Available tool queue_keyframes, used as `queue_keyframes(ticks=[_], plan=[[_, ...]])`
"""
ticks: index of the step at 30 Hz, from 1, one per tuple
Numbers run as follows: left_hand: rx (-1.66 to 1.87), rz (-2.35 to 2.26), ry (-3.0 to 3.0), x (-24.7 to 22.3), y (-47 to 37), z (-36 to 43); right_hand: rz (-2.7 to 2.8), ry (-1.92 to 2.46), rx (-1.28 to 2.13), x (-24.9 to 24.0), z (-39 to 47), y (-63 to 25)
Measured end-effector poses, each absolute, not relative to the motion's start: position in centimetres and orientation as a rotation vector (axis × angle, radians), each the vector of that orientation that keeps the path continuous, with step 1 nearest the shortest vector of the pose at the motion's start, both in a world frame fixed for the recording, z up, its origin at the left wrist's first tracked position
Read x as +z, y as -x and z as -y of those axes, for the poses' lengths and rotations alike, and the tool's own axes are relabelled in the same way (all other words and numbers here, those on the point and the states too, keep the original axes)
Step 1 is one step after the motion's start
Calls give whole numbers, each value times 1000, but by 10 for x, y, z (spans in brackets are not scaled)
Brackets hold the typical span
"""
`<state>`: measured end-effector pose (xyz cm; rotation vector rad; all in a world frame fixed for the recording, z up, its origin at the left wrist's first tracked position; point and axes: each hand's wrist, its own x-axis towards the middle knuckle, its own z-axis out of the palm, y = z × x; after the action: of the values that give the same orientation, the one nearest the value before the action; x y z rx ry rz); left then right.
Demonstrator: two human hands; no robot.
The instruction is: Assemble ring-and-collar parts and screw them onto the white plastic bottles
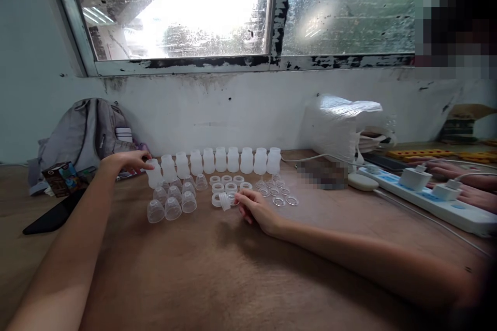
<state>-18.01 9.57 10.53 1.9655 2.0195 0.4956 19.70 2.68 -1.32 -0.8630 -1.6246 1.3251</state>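
Observation:
My left hand [134, 160] reaches out at the far left, its thumb and fingers closed at the neck of the end bottle [155, 176], which is frosted white and tilts slightly. Several matching bottles [233, 160] stand upright in a row to its right. In my right hand [256, 209], a small translucent ring-like piece [224, 201] is pinched at the fingertips above the table. Just behind it lie several white screw rings [229, 186]. Clear dome caps [173, 208] stand in rows on the left. Transparent teats with round flanges [278, 200] lie on the right.
On the left, a grey backpack [89, 124] leans near the wall beside a dark phone [54, 212] and a small printed box [64, 178]. A white power strip [438, 201] with cables lies at right, near another person's hands [466, 181]. A plastic bag [334, 129] stands behind.

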Motion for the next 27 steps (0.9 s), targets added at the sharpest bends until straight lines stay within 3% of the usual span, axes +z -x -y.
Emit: queue_keyframes(ticks=[3,8,13,21,27], plan=[[276,-1999,-1936,117,175,-88,1635,868,1317,-13,-26,-197],[389,-2072,-2135,158,149,-48,1642,846,1332,-11,-23,-198],[528,-1710,-2447,173,91,-7,1579,814,1326,-11,-25,-198],[80,-1206,-2505,133,4,3,1460,771,1266,-9,-24,-198],[61,-1184,-2545,103,-5,-7,1382,746,1241,-9,-24,-199]])
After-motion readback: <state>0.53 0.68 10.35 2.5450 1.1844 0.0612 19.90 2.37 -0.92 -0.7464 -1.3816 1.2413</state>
